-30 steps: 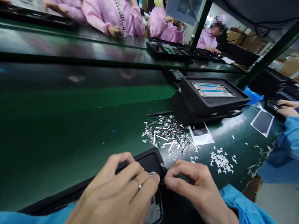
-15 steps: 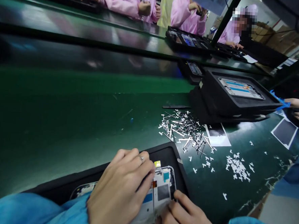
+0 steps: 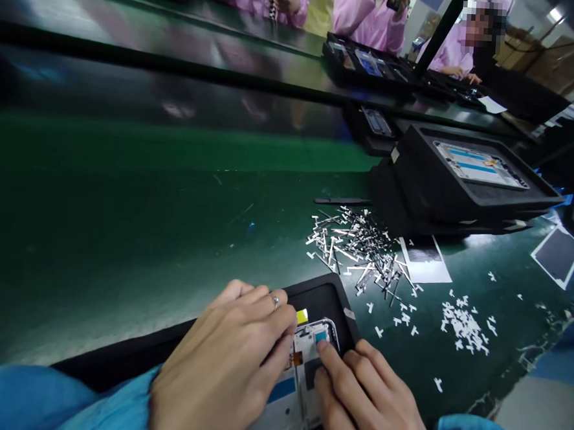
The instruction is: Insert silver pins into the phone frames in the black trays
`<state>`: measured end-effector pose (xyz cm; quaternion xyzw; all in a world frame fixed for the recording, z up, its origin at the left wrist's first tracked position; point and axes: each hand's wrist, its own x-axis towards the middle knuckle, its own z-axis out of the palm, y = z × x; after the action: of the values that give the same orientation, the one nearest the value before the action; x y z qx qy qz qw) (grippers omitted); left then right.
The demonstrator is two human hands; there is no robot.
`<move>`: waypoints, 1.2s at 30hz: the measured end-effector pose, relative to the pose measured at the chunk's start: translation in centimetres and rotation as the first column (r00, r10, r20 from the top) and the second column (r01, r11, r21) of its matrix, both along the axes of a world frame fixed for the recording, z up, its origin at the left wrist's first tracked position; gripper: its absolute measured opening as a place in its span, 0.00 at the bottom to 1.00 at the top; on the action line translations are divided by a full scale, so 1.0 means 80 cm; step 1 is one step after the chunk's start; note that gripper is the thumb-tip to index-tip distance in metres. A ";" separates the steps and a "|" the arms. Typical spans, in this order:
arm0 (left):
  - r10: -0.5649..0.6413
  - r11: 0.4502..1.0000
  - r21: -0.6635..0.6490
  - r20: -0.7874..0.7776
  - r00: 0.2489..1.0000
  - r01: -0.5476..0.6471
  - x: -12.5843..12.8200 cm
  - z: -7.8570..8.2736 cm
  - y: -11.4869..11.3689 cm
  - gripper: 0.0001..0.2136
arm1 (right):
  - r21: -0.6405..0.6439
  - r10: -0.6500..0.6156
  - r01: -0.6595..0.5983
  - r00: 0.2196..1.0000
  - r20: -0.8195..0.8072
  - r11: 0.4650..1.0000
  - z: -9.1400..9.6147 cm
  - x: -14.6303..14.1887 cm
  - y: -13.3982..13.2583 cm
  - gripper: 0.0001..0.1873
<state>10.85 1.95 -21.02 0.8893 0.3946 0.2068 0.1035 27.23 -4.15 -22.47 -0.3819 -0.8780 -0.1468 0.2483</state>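
Observation:
A phone frame [image 3: 299,404], silvery with blue film pieces, lies in a black foam tray [image 3: 318,291] at the bottom centre. My left hand [image 3: 229,361], a ring on one finger, rests over its left part with fingers bent and closed; their tips are hidden, so what they grip cannot be made out. A yellow tab [image 3: 301,316] sticks out just beyond those fingertips. Along the right side, my right hand [image 3: 373,402] touches the frame near a small blue patch [image 3: 320,336] with an outstretched index finger. I see nothing held in it.
Black and white strips [image 3: 358,245] lie heaped beyond the tray, beside tweezers [image 3: 341,201]. Small white pieces [image 3: 465,323] are scattered rightward. Stacked black trays [image 3: 464,180] carry another phone frame [image 3: 482,165]. People in pink [image 3: 367,19] work across the green bench [image 3: 121,231].
My right hand has shifted from the frame's side edge up onto its surface, index finger by the blue patch. My left hand stays nearly in place. The view has tilted slightly.

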 end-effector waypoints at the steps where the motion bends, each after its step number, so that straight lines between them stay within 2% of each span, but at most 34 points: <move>1: 0.033 0.999 0.006 -0.001 0.999 -0.033 0.001 -0.002 -0.002 0.19 | -0.002 0.000 0.000 1.000 0.018 1.000 0.000 0.000 0.001 0.19; 7: 0.115 0.993 -0.020 0.027 0.993 -0.114 0.004 -0.017 -0.003 0.19 | -0.001 -0.022 0.022 0.999 0.032 1.000 -0.005 -0.003 0.003 0.21; 14: -0.060 0.998 0.019 0.028 0.998 0.059 -0.004 -0.001 0.006 0.17 | 0.019 -0.036 0.035 0.999 0.031 0.999 -0.010 -0.006 0.006 0.19; 20: 0.042 0.998 -0.045 0.037 0.998 -0.040 0.006 -0.005 -0.001 0.15 | 0.110 -0.052 0.049 0.998 0.029 0.993 -0.011 -0.011 0.012 0.20; 28: 0.003 0.999 0.038 0.056 0.998 -0.005 -0.004 -0.009 -0.001 0.11 | 0.095 -0.050 0.044 0.996 0.072 0.995 -0.010 -0.014 0.012 0.19; 31: -0.054 0.997 0.055 0.013 0.998 0.053 -0.011 -0.015 -0.003 0.08 | 0.108 -0.057 0.047 0.994 0.097 0.993 -0.010 -0.016 0.013 0.19; 36: -0.085 0.995 0.060 -0.001 0.996 0.085 -0.013 -0.027 -0.008 0.08 | 0.125 -0.075 0.061 0.991 0.110 0.990 -0.012 -0.019 0.013 0.19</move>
<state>9.77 1.30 -23.22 0.9079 0.3497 0.2145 0.0856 25.70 -3.11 -23.44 -0.3866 -0.8667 -0.2300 0.2153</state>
